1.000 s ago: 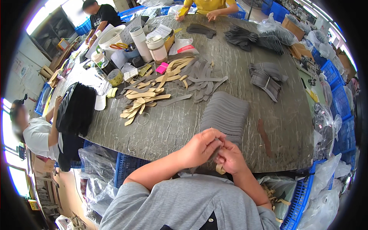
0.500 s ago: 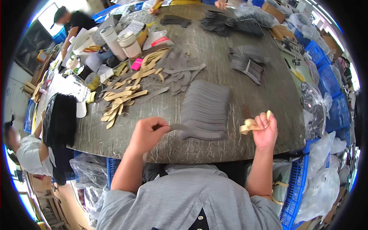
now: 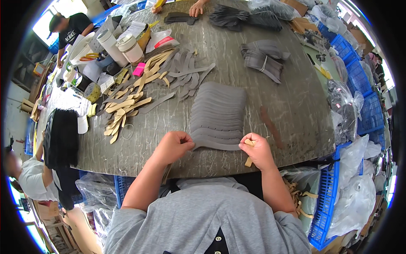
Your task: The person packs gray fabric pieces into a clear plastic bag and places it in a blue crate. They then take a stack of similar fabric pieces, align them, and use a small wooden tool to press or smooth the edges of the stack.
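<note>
Left hand and right hand pinch opposite ends of the nearest grey strip, at the near end of the fanned grey stack on the table. Right fingers also clamp tan strips. The grey strip looks thin, light and floppy; the ends seem the best grip.

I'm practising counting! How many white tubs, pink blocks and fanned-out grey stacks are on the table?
White tubs: 2
Pink block: 1
Fanned grey stack: 1
Total: 4
</note>
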`<state>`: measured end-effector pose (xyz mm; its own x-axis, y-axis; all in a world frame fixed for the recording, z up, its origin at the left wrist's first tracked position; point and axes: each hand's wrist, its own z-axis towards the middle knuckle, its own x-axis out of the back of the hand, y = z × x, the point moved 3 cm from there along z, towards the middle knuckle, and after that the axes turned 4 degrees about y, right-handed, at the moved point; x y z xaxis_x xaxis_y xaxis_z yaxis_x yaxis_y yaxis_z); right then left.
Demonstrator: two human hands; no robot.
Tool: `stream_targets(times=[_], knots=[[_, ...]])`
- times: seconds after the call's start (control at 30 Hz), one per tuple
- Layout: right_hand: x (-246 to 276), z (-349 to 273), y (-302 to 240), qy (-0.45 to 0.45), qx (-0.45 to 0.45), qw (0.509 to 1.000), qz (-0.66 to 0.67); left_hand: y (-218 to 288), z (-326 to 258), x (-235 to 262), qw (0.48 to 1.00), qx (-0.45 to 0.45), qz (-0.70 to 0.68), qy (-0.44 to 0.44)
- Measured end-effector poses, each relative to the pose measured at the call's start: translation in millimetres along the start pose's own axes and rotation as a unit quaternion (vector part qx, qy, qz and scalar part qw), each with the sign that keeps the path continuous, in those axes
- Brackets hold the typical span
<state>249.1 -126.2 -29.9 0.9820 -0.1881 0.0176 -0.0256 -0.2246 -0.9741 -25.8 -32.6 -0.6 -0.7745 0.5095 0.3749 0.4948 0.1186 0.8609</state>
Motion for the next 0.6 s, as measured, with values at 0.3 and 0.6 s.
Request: stream_targets(times=[0.3, 0.6], knots=[[-6.5, 3.1, 6.1, 0.071, 0.043, 0.986, -0.142, -11.9, 9.1, -6.6, 0.995, 0.022, 0.092, 0.011], [-7.7, 2.0, 7.0, 0.082, 0.073, 0.979, -0.174, -7.6, 9.6, -7.2, 0.993, 0.026, 0.117, 0.013]])
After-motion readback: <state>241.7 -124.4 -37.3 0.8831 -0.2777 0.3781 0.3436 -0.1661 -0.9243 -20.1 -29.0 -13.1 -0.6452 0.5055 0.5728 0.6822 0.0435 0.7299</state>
